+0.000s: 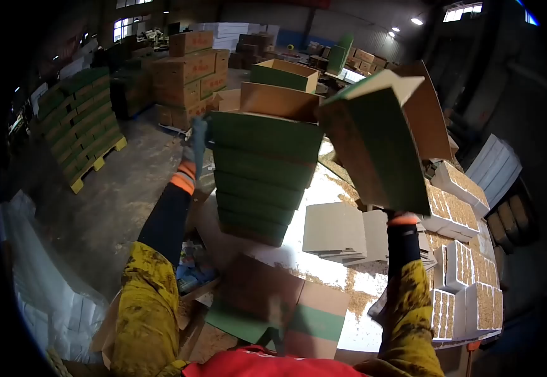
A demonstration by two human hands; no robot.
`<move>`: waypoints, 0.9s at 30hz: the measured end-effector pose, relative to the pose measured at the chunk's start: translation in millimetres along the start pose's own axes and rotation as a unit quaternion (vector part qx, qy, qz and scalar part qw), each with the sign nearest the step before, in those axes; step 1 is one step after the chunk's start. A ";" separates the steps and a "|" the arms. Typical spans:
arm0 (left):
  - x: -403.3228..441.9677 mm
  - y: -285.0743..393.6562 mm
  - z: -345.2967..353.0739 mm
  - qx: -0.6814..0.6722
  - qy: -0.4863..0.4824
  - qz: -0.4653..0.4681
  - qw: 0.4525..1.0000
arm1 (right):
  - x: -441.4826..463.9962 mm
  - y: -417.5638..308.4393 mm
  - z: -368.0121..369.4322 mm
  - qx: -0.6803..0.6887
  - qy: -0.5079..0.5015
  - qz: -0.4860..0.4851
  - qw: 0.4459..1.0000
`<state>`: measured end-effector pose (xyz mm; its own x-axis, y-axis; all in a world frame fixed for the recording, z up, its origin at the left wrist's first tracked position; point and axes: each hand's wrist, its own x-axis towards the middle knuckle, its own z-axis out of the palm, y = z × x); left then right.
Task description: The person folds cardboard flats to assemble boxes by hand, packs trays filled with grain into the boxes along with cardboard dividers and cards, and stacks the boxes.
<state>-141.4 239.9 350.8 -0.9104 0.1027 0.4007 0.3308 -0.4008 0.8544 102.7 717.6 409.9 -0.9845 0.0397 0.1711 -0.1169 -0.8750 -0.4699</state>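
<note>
A tall stack of green open-topped cartons stands in front of me, one nested in another. My left hand, in a grey-blue glove, is at the stack's upper left edge. Its fingers look stretched upward, seen edge-on and slightly blurred. To the right, a single green-and-brown carton is raised and tilted, its flaps spread open at the top. My right wrist meets the lower edge of this carton; the hand itself is hidden behind it, apparently gripping it.
Flat grey cardboard sheets lie on the white table. White blocks with grainy tan tops line its right side. An open carton is close to my body. Brown boxes and a loaded pallet stand behind on the left.
</note>
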 end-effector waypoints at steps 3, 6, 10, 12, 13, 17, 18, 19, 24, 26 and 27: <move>0.9 -42.5 -7.0 0.043 -0.004 0.067 0.997 | 56.7 8.9 35.3 -0.130 0.041 -0.018 0.991; 0.5 -67.3 -16.4 0.025 -0.016 0.081 0.996 | 84.7 23.7 48.0 -0.195 0.062 -0.018 0.979; -51.2 -19.7 20.9 0.116 0.004 0.087 0.989 | 110.6 38.9 53.9 -0.251 0.077 -0.014 0.965; -42.6 -39.1 16.0 0.079 -0.025 0.116 0.990 | 121.3 44.4 55.5 -0.276 0.080 -0.012 0.958; -39.1 -45.3 12.8 0.113 -0.054 0.148 0.981 | 124.8 45.9 53.0 -0.289 0.083 -0.009 0.954; -54.8 -24.6 32.3 0.198 0.040 0.162 0.966 | 136.8 58.3 53.6 -0.324 0.081 0.014 0.943; -54.2 -19.7 38.1 0.216 0.060 0.167 0.960 | 140.5 60.5 54.0 -0.330 0.080 0.017 0.940; -54.2 -14.8 43.4 0.231 0.082 0.174 0.954 | 143.8 63.2 55.0 -0.338 0.079 0.021 0.938; -54.8 -10.3 54.4 0.309 0.138 0.202 0.919 | 156.0 83.7 57.4 -0.361 0.058 0.029 0.930; -50.7 -51.9 18.7 0.415 0.084 0.195 0.885 | 151.7 94.2 56.2 -0.360 0.036 0.021 0.932; -36.1 -76.6 4.6 0.370 0.031 0.162 0.914 | 137.7 99.0 62.7 -0.353 0.021 0.011 0.935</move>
<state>-132.8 271.1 272.4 -0.7396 0.0261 0.6725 0.6419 0.3277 0.6932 -36.2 606.1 441.2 -0.9901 0.0581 0.1279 -0.1401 -0.3393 -0.9302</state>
